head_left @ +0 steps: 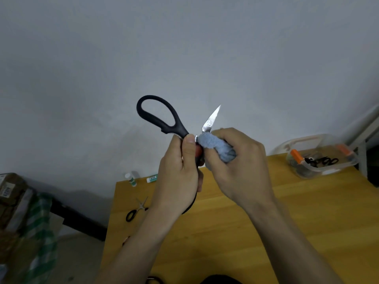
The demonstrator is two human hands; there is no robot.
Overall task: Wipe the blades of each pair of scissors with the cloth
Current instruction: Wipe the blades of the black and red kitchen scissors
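The left hand (pixel 180 173) grips black-handled scissors (pixel 162 119) held open above the wooden table (pixel 266 212). The right hand (pixel 240 167) holds a blue cloth (pixel 217 146) bunched against one blade's base.

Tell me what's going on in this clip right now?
A person is cleaning a large pair of black-handled scissors above a wooden table. The left hand grips the scissors near the pivot, and the right hand holds a blue cloth against the base of a blade. A smaller pair of scissors lies on the table, and more sit in a clear plastic box.
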